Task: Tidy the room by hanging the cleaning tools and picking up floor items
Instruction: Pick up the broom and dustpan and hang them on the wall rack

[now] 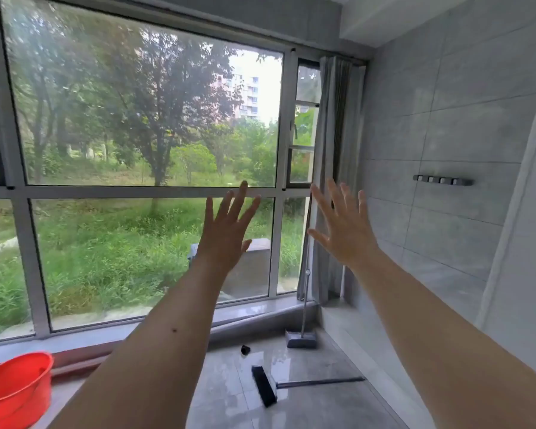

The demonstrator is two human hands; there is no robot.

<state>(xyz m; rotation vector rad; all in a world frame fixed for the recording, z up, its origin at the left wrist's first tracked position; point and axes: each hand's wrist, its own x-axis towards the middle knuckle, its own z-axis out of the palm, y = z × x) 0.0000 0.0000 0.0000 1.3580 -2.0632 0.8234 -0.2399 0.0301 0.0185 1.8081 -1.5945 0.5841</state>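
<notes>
Both arms are raised toward the window (143, 119), palms away and fingers spread wide. The left hand (226, 230) holds nothing, and neither does the right hand (344, 227); the two are apart, touching no object.

Far below the right hand, a brush (264, 386) lies flat on the tiled floor (322, 407), its black bristle head nearer the left arm and its dark handle running off to the right. Just beyond it, nearer the sill, sits a small black piece (245, 349). Directly under the right hand a broom (302, 334) stands upright by the curtain (331, 168), its grey head on the floor. To the right of the right hand, a hook rail (443, 180) is fixed on the tiled wall. Down by the left elbow stands a red bucket (16, 388).

No writing or brand is legible anywhere.
</notes>
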